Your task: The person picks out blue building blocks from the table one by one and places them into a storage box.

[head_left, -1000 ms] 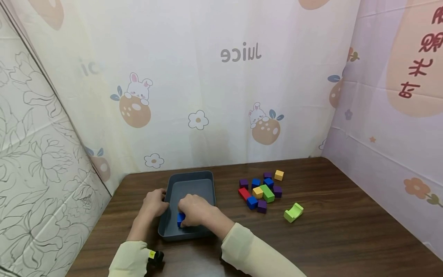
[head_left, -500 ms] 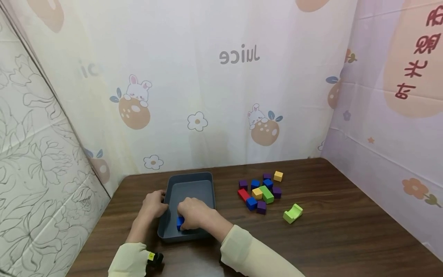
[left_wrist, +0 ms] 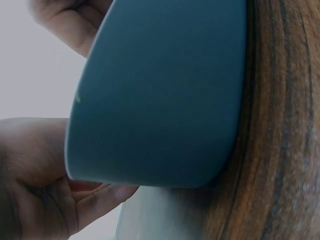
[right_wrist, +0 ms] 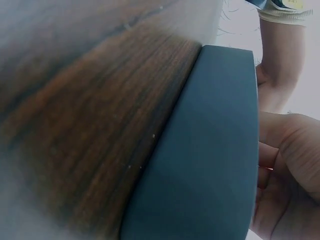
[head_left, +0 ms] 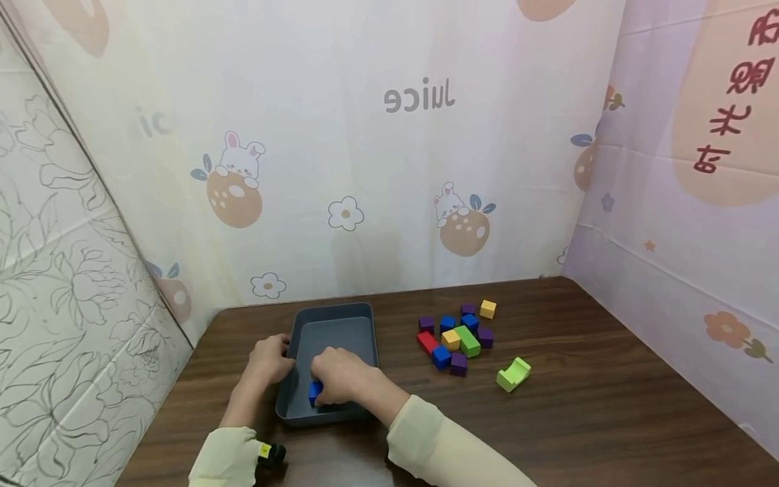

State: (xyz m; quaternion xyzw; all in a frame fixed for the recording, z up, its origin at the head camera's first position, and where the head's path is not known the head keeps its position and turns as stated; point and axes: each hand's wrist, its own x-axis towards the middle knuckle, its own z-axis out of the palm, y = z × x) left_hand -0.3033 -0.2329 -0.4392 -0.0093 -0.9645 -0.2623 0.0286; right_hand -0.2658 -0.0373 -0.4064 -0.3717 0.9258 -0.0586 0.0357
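A dark grey rectangular tray (head_left: 333, 310) lies on the wooden table, left of centre in the head view. At its left wall my left hand (head_left: 270, 358) grips the side, with thumb by the rim and fingers outside. The left wrist view shows this left hand (left_wrist: 35, 175) beyond the tray's near corner. Over the tray's near half, my right hand (head_left: 342, 373) pinches a blue cube (head_left: 314, 393) low inside it, partly covered by the fingers. In the right wrist view, the tray's outer wall (right_wrist: 200, 150) stands before the right hand (right_wrist: 287, 170), and the cube is hidden.
Right of the tray sits a group of loose blocks: several purple cubes (head_left: 459, 364), several blue cubes (head_left: 441, 358), a red block (head_left: 427, 342), a green block (head_left: 467, 341) and two yellow cubes (head_left: 451, 339). A curved lime-green block (head_left: 514, 374) lies apart. Printed curtains (head_left: 389, 264) border the table.
My right hand and the blue cube have shifted slightly toward the tray's near edge. The left hand stays at the tray's left wall, and the loose blocks keep their places.
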